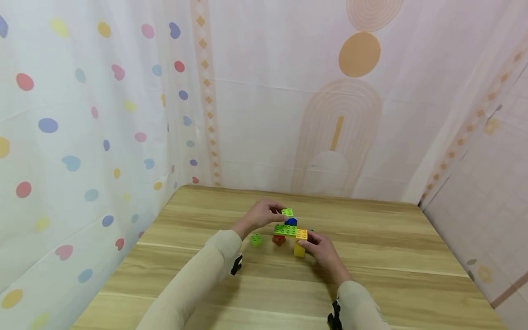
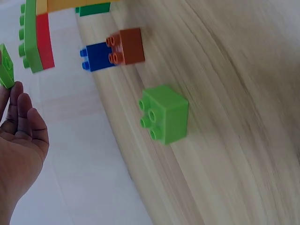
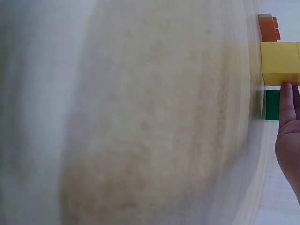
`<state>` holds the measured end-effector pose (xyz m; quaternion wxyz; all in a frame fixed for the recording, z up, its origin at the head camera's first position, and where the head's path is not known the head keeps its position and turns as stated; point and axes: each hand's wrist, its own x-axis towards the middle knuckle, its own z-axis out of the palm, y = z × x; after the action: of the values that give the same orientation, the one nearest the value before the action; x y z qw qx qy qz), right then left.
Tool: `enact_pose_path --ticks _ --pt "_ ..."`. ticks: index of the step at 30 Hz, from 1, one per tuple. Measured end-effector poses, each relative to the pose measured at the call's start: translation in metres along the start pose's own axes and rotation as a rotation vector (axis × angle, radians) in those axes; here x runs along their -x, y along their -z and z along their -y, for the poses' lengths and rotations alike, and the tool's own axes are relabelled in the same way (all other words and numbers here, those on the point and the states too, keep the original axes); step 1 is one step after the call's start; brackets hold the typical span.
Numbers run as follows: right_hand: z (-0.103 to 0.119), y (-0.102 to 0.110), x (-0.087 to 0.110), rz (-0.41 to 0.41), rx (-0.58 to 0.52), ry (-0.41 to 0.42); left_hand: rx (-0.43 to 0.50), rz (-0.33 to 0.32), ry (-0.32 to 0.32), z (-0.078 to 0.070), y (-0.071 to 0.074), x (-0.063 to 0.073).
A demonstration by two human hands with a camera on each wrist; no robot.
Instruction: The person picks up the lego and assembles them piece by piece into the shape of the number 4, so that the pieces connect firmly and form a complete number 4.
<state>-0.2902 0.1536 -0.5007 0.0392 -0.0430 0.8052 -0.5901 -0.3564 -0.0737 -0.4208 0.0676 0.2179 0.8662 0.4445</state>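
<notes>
Raised above the tabletop, my left hand [image 1: 264,214] pinches a light green brick [image 1: 287,212] by its edge. The right hand [image 1: 323,251] grips the side of a yellow brick column [image 1: 299,250], thumb across its front. At the column's top, a long green brick [image 1: 285,230] reaches left with a red brick [image 2: 45,41] beneath it. The held light green brick is apart from this build in the left wrist view. In the right wrist view, fingertips touch the yellow brick [image 3: 281,63] from below.
A loose green brick [image 2: 166,115] lies left of the build. A brown-orange brick [image 1: 278,240] and a blue brick [image 2: 100,57] stand close together on the wooden table [image 1: 264,288]. Beside the right fingers is a dark green brick [image 3: 273,105]. Patterned curtains [image 1: 255,114] hang behind.
</notes>
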Motion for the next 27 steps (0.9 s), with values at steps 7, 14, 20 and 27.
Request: enact_pose_path --ticks 7,14,20,27 --pt "-0.002 0.001 -0.001 -0.005 0.001 0.018 -0.009 0.014 -0.023 -0.009 -0.009 -0.001" --pt "-0.005 0.002 -0.002 0.001 -0.029 0.035 -0.019 0.031 -0.057 -0.014 -0.020 -0.003" --pt "-0.003 0.001 0.000 0.005 -0.040 0.033 -0.010 0.055 -0.044 -0.017 -0.027 -0.002" --pt "-0.001 -0.001 0.000 0.001 -0.009 0.038 -0.035 0.064 -0.065 -0.017 -0.035 -0.001"
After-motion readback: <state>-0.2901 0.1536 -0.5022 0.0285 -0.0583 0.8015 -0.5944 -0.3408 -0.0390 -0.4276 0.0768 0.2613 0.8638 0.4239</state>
